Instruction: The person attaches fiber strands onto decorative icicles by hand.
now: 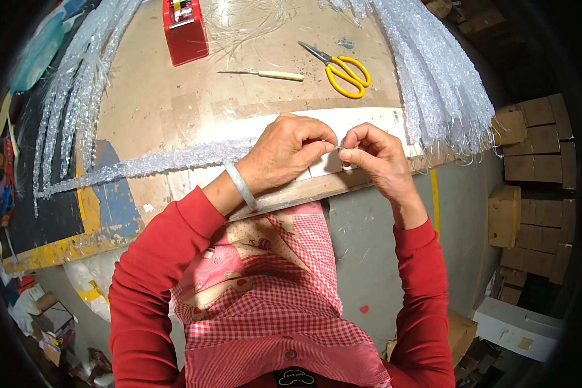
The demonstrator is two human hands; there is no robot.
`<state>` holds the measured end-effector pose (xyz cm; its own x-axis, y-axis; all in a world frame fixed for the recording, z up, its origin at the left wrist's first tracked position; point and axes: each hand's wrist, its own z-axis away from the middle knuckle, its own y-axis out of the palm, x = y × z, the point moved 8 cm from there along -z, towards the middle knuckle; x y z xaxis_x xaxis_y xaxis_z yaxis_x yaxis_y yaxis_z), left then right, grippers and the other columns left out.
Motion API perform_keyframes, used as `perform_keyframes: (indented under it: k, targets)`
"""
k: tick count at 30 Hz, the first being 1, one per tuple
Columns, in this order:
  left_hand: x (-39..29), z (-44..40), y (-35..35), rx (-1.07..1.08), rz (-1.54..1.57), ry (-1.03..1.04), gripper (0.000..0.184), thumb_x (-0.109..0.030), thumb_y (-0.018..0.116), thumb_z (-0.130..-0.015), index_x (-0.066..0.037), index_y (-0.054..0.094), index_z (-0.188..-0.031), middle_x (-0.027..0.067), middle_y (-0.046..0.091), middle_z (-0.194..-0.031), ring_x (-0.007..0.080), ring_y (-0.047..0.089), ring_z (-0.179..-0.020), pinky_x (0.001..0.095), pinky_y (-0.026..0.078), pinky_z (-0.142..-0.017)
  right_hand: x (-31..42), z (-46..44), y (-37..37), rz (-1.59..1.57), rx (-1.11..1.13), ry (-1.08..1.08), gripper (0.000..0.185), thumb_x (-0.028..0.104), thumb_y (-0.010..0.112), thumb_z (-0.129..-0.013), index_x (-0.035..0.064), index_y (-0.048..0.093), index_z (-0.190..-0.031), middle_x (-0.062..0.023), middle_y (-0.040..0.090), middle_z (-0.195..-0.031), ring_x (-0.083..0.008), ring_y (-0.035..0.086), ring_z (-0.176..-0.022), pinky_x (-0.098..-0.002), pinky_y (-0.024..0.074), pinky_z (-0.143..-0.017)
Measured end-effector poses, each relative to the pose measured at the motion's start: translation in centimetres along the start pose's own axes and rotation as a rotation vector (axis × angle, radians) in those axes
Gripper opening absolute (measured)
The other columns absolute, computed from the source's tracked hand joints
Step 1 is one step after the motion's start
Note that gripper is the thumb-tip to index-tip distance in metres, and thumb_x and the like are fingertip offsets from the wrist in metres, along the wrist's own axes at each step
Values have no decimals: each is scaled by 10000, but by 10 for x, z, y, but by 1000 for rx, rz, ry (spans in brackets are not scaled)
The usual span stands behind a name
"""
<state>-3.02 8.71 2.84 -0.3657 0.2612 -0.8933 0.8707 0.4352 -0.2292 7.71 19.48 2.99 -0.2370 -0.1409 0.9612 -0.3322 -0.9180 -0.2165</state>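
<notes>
A thin strand (340,147) is held between the two hands, above the near edge of the table (239,90). It is pinched at one end by the left hand (294,150), whose thumb and forefinger are closed together, with the other fingers curled. It is gripped too by the right hand (376,155), whose thumb and forefinger are nearly closed on it; what the strand is made of cannot be told.

A sparkling band (174,157) is laid along the near side of the table, from the far left up to the left hand, where it is partly hidden by that hand. Whether the strand is joined to the band cannot be told. A pale bangle (240,185) is worn on the left wrist.

Beyond the hands, scissors (346,74) with yellow handles are laid with slightly parted blades, and a pointed tool (280,75) is placed to their left. Farther back, a red tape dispenser (186,35) is set beside loose clear threads (246,26). More sparkling strips are draped in a left bundle (87,71) and a right bundle (433,77), the latter hung over the table's edge. Cardboard boxes (537,142) are stacked at the right.
</notes>
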Motion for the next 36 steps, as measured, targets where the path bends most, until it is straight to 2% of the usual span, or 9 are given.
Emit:
perform_keyframes:
  k: [7,9,13,15,18,21,31,33,36]
  targets:
    - [-5,0,-3,26,24,-32,163,-110,618,-865,25,699,-909,156,685,-777,239,654,-702,352,511,-684,-3,-1,1,-26,-22,-12,115,31,726,-851,25,631,-916,2,631,-842,-75,592,-745,-222,494,-699]
    - [6,2,-6,43,52,-210,181,-119,616,-871,40,689,-915,144,674,-757,179,622,-681,325,497,-665,-5,-1,1,-6,-27,-17,113,27,725,-852,25,633,-917,3,631,-842,-74,592,-746,-222,494,-700]
    - [4,0,-11,15,75,-127,190,-124,612,-872,53,677,-898,126,661,-736,138,587,-671,308,481,-640,-5,-1,0,13,-39,-54,108,9,724,-852,22,639,-917,8,633,-847,-65,586,-751,-215,488,-695]
    - [15,0,-7,152,65,-262,165,-116,662,-890,37,691,-945,63,678,-818,110,606,-823,282,493,-771,-3,0,-1,39,-45,-63,107,4,724,-851,23,641,-915,10,634,-850,-61,582,-753,-210,484,-691]
    - [21,0,-4,191,112,-330,152,-108,665,-889,32,700,-938,57,678,-817,100,597,-804,265,487,-744,0,1,0,63,-50,-81,104,-6,722,-850,20,643,-913,13,636,-853,-53,576,-756,-201,476,-683]
    - [16,-1,1,177,114,-221,185,-125,638,-852,44,696,-899,140,668,-713,155,597,-645,317,486,-637,0,1,1,79,-47,-95,103,-12,719,-851,15,642,-914,14,637,-849,-49,575,-752,-196,471,-673]
    - [27,0,6,148,32,-266,158,-85,637,-822,5,732,-910,142,684,-728,178,631,-660,312,508,-660,4,7,6,201,-67,-203,102,-12,710,-861,17,644,-934,10,643,-853,-44,572,-732,-193,458,-645]
    - [32,1,3,115,193,-328,157,-84,633,-830,-2,739,-910,139,700,-758,181,643,-677,314,510,-665,0,5,6,158,-82,-178,101,-9,710,-865,18,645,-938,14,643,-853,-43,570,-732,-192,457,-644]
    - [28,-2,1,117,150,-240,151,-83,634,-838,-1,742,-906,134,708,-777,181,647,-679,320,510,-660,-3,5,3,113,-107,-146,100,-3,710,-870,20,647,-945,20,642,-855,-40,567,-731,-191,455,-643]
